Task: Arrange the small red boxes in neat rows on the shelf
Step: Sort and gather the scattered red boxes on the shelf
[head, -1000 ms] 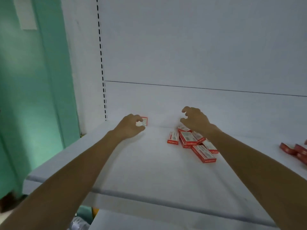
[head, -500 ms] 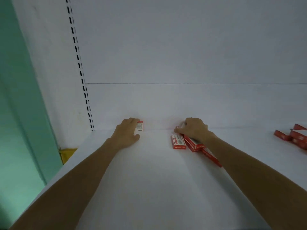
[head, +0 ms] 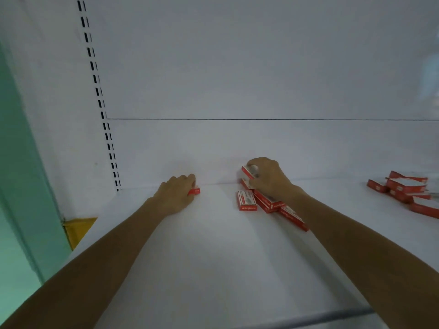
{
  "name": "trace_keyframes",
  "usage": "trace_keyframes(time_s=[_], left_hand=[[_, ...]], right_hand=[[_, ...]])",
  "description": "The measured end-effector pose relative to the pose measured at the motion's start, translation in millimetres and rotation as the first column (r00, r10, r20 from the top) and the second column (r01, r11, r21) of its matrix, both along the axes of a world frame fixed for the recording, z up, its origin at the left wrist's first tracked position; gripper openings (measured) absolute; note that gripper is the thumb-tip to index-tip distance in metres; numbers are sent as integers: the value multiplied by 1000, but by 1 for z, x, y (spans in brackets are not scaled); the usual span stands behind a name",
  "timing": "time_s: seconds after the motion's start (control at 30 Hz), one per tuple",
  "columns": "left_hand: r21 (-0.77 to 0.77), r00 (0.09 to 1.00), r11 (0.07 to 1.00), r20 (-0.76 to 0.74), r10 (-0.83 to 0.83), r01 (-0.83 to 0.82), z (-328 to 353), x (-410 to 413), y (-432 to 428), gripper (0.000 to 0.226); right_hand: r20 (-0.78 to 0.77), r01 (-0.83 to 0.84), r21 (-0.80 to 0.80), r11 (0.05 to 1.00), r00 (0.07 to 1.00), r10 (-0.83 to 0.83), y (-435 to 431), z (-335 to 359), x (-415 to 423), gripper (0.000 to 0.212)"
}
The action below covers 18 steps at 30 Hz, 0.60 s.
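My left hand lies over a small red box at the back of the white shelf, close to the back wall; only the box's red end shows beside my fingers. My right hand pinches another small red box, tilted and lifted just above a loose pile of red boxes. One box of that pile lies flat to the left of the others. Part of the pile is hidden under my right wrist.
A second heap of red boxes lies at the far right of the shelf. A slotted upright rail runs up the back wall at the left. A green wall and a yellow edge sit left of the shelf.
My right hand has picked a red box off the pile and raised it. My left hand has pressed its box flatter against the shelf back. The camera moved closer.
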<state>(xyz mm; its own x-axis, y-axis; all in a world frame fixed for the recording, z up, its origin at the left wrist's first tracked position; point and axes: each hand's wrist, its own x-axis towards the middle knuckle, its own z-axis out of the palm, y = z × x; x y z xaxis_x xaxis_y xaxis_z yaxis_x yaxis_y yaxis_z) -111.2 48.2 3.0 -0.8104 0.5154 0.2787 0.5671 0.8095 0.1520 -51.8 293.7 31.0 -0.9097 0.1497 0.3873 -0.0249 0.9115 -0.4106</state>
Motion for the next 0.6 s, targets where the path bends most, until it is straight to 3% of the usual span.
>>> trace_keyframes(time_s=[0.1, 0.17, 0.23, 0.47, 0.6], left_hand=[[122, 982, 993, 188, -25, 2, 6, 2, -1, 27], [189, 971, 981, 226, -73, 29, 12, 9, 8, 38], [219, 971, 970, 184, -151, 109, 21, 21, 29, 47], [230, 909, 893, 70, -412, 387, 53, 91, 156, 43], [251, 858, 839, 57, -510, 482, 54, 138, 237, 44]], right_hand=[[21, 6, 18, 1000, 1000, -6, 7, 2, 11, 40], [-10, 13, 73, 997, 1000, -13, 17, 2, 21, 39], [-32, 54, 86, 995, 998, -51, 30, 3, 35, 40], [-11, 222, 100, 970, 975, -222, 112, 21, 116, 45], [-74, 334, 16, 942, 940, -332, 174, 30, 190, 23]])
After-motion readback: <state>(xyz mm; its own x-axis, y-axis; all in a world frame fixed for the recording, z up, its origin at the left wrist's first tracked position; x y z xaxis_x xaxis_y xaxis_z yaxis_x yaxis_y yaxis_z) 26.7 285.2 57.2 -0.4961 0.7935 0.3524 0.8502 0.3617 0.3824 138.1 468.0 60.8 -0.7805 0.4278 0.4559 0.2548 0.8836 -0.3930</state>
